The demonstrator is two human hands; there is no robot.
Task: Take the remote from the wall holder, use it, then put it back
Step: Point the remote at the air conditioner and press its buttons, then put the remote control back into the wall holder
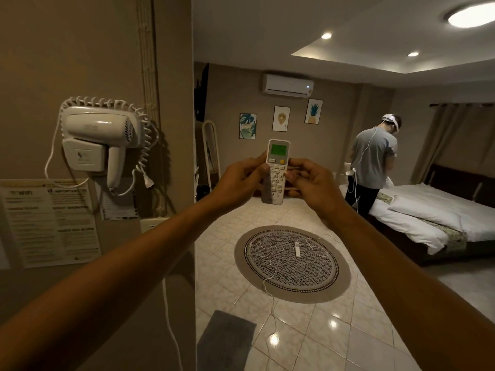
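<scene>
Bedroom with tiled floor (pixel 348 303): both hands are holding the remote (pixel 277 171) up, aimed toward the air conditioner (pixel 288 85).

Left hand (pixel 238 180) is clamping the remote's left edge, its thumb lying over the upper keys; right hand (pixel 312 183) is closing on the remote's right edge, thumb resting beside the keypad. Green display is glowing at the remote's top, so the use step is judged to be under way, with return still pending. No wall holder is showing anywhere near the remote. Hair dryer (pixel 99 137) is hanging on the wall left of the remote. Risks: a thumb straying onto a neighbouring key is likely to change the wrong setting; a loosening edge grip is likely to drop the remote onto the hard tiles below it.
</scene>
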